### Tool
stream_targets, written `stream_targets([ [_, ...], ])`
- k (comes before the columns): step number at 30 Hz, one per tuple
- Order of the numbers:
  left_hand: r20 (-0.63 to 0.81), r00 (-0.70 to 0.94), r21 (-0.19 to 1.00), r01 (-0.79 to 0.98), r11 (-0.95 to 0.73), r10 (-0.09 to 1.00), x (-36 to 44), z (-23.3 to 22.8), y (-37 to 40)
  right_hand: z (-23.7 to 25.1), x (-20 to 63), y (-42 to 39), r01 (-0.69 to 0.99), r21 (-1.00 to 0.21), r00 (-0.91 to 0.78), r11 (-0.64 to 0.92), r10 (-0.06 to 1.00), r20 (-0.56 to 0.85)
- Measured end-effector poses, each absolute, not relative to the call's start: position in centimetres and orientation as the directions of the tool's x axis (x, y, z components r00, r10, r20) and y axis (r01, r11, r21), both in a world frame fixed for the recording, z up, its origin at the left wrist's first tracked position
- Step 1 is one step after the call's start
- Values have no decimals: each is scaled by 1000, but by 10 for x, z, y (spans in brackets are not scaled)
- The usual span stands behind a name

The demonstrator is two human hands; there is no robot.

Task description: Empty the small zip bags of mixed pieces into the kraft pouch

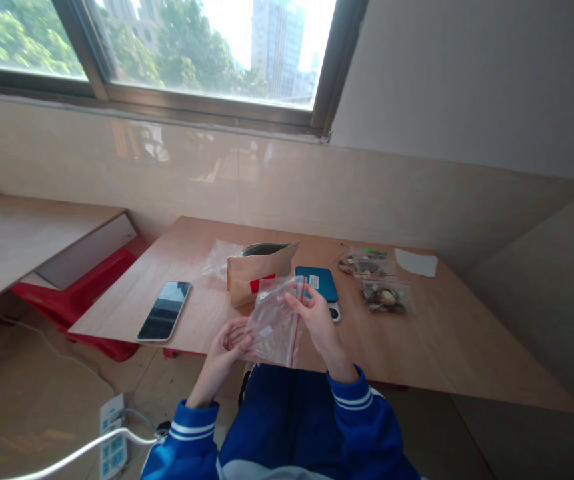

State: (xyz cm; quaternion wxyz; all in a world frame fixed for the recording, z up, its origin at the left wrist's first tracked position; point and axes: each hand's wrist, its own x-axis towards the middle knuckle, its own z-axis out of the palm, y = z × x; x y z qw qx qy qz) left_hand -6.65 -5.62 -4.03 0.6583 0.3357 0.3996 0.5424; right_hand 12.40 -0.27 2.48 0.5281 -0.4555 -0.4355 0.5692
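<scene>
Between my hands is a clear zip bag [277, 337] with a red seal line down its right side and a small white label. My left hand [234, 340] grips its left edge, fingers curled. My right hand [311, 317] pinches it near the top of the red seal. No contents show inside it. Just behind the bag stands an open brown paper pouch [241, 277] with a red patch. A teal-topped scale [324, 285] lies behind my right hand, partly covered by the hand and the bag.
Filled zip bags [384, 298] of dried brownish pieces lie to the right, with a green pen [375, 251] and white paper [415, 263] behind. Left are a phone [165, 311] and crumpled clear plastic [215, 259]. A red stool [81, 287] and power strip [113, 437] are below.
</scene>
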Motion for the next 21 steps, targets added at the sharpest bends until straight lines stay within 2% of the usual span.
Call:
stream_targets([
  [3,-129,131,912,-373,169,983,-76,-31,-57,27,124,-4,-188,-981,-63,-47,997,-36],
  [7,-91,3,952,-293,88,996,-72,-23,-54,25,120,-5,-178,-983,-141,-47,990,-22],
  [12,-56,-305,957,-288,-36,951,-48,-11,-44,22,110,-10,-156,-986,-231,-59,973,-22],
  [16,48,-496,973,-171,-152,867,-51,8,-48,23,125,-6,-115,-993,-330,-39,944,1],
  [18,118,-539,972,-108,-207,834,-69,19,-49,21,155,8,-14,-999,-278,35,960,38],
  [19,169,-553,966,-72,-249,816,-81,24,-47,18,177,18,70,-993,-186,97,979,83],
  [21,288,-645,937,38,-347,708,-109,31,-36,9,230,42,324,-923,54,208,970,238],
])
